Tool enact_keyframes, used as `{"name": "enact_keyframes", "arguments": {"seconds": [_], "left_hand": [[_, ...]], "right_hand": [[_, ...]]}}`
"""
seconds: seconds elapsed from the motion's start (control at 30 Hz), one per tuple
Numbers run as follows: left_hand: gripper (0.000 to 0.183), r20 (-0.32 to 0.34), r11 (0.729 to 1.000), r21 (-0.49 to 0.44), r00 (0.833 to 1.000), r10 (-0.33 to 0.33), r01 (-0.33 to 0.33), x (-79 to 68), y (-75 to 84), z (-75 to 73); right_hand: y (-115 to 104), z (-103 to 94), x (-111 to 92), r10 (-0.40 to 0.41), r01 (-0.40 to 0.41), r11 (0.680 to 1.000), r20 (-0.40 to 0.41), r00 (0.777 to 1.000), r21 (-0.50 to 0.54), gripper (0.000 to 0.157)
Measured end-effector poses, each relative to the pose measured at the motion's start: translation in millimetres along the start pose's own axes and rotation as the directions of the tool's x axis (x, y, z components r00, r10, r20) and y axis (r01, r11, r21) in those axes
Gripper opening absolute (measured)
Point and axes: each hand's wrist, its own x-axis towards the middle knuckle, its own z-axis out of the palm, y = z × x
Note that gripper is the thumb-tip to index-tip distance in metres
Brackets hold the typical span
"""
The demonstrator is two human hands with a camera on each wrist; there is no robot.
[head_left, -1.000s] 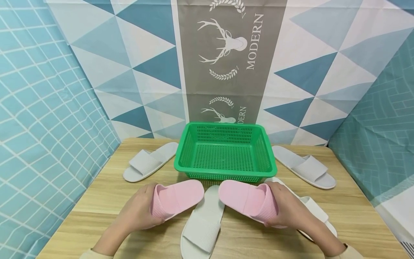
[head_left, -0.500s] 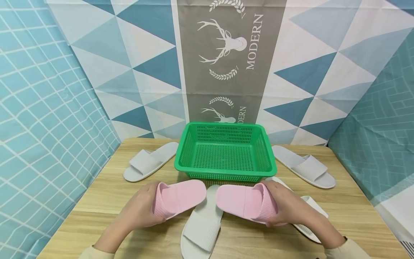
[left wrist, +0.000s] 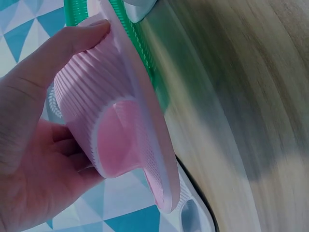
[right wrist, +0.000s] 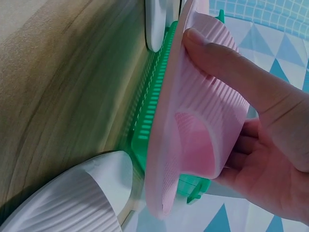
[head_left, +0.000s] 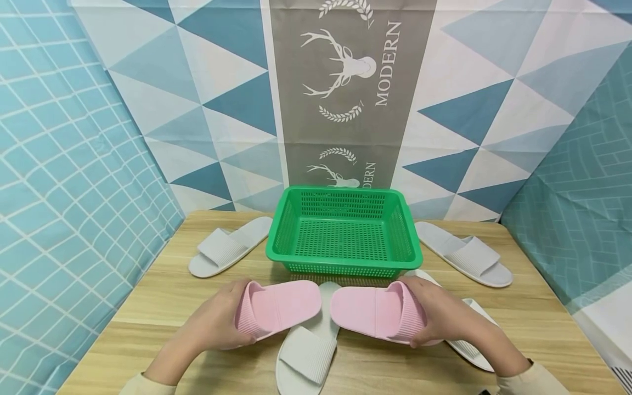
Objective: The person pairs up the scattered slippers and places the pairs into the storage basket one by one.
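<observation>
My left hand (head_left: 219, 315) grips a pink slipper (head_left: 291, 303) by its ribbed strap, thumb along the sole's edge in the left wrist view. The right hand (head_left: 436, 310) holds a matching pink slipper (head_left: 357, 307) the same way; the right wrist view shows it (right wrist: 212, 92) tilted, with the sole lifted off the table. Both slippers point inward, their heel ends close together over a white slipper (head_left: 308, 351) lying in the front middle. Another white slipper (head_left: 476, 351) lies partly hidden under the right forearm.
Behind the hands stands a green plastic basket (head_left: 345, 267) with nothing in it. A light grey slipper (head_left: 222, 247) lies to its left on the wooden table (head_left: 143, 329), another grey slipper (head_left: 474, 258) to its right. Patterned cloth (head_left: 232, 82) hangs at the back.
Both pink slippers have come closer together toward the middle. The left one has shifted right and slightly nearer; the right one has shifted a little left and nearer and turned more level.
</observation>
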Motion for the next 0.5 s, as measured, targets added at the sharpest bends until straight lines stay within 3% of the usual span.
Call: {"name": "enact_keyframes", "arguments": {"seconds": [0.5], "left_hand": [[0.101,0.000,0.993,0.016,0.993,0.118,-0.118,0.9,2.9,-4.2]], "right_hand": [[-1.9,-6.8,-0.9,0.004,-0.003,1.000,0.011,1.000,-0.008,0.102]]}}
